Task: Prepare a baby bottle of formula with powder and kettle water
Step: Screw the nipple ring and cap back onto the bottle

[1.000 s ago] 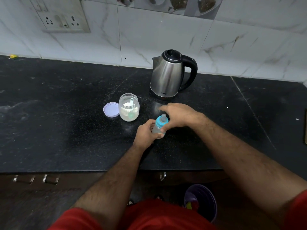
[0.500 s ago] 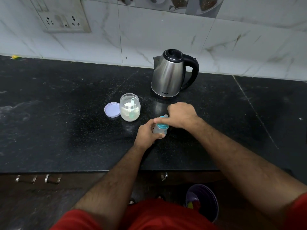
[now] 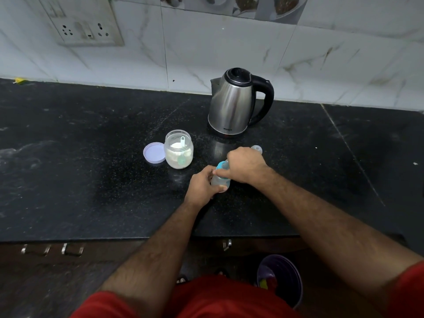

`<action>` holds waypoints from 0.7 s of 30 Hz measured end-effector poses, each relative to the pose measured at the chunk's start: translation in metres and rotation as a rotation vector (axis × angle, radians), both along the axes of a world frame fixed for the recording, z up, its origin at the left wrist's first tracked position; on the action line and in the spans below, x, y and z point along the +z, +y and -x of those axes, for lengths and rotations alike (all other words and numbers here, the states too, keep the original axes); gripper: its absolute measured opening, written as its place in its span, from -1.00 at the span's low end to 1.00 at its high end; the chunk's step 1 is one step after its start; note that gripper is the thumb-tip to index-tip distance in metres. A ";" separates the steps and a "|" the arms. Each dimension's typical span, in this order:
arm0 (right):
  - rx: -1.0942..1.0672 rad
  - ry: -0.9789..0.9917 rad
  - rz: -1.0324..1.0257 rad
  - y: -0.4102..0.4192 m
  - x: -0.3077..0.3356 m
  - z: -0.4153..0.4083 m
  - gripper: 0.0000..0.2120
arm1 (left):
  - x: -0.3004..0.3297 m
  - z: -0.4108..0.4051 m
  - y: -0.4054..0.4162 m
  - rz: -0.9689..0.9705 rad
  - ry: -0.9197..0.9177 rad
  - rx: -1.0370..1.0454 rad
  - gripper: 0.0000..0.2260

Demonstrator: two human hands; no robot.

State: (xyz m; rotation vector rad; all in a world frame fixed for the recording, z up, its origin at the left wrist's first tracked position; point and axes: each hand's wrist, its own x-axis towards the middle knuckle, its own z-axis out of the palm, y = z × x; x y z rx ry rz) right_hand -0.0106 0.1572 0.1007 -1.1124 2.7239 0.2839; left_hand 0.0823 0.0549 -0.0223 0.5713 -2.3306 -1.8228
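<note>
A person in red stands at a black stone worktop [image 3: 68,180], both bare arms reaching in from the bottom of the frame toward its centre. The left hand [image 3: 202,184] is curled round the clear body of a small baby bottle [image 3: 220,179], which leans a little to the right just right of centre. The right hand [image 3: 245,166] comes over from the right and closes its fingers on the bottle's blue collar [image 3: 221,166] at the top; the teat itself is mostly hidden under that hand, so I cannot tell how it sits. Just beyond the right hand's knuckles a small clear dome-shaped cap [image 3: 257,149] lies on the worktop.

To the left of the hands, near but apart, stands an open clear jar [image 3: 179,152] holding white powder, with a pale scoop [image 3: 182,145] standing in it. Touching or nearly touching the jar's left side, its lilac lid [image 3: 154,153] lies with the hollow side up.

Behind the hands, toward the upper middle of the frame, a steel kettle [image 3: 234,104] with a black lid and black handle stands close to the marble-patterned wall tiles, the handle pointing right. A switch-and-socket plate [image 3: 85,26] is set in the wall at the upper left. A small yellow scrap [image 3: 19,81] lies at the far left edge where worktop meets wall. Below the worktop's front edge, at the lower right, a purple bin [image 3: 282,278] stands on the floor with something coloured inside.
</note>
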 end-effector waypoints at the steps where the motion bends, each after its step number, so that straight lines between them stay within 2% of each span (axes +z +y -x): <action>1: -0.013 0.006 -0.018 0.001 0.001 0.002 -0.37 | 0.001 0.000 0.000 0.009 0.003 0.000 -0.61; 3: -0.018 -0.037 -0.008 0.004 0.004 0.008 -0.25 | 0.003 0.000 0.001 0.022 0.014 -0.003 -0.62; 6: 0.078 -0.287 0.062 0.009 0.010 0.018 -0.22 | 0.002 0.001 0.000 0.009 0.021 -0.006 -0.59; 8: 0.136 -0.347 0.092 0.011 0.008 0.021 -0.36 | 0.000 0.001 0.000 0.008 0.017 -0.007 -0.57; 10: 0.121 -0.341 0.137 0.013 0.003 0.021 -0.57 | -0.001 0.001 -0.001 0.003 0.015 -0.012 -0.57; 13: 0.073 -0.317 0.186 0.013 -0.001 0.016 -0.67 | 0.000 0.001 -0.001 -0.009 0.007 -0.009 -0.57; 18: 0.021 -0.148 0.205 0.013 -0.011 0.000 -0.55 | 0.000 0.001 -0.001 -0.014 -0.006 -0.011 -0.59; 21: 0.018 -0.125 0.182 0.014 -0.012 0.001 -0.49 | 0.000 0.001 -0.002 -0.016 0.000 -0.025 -0.60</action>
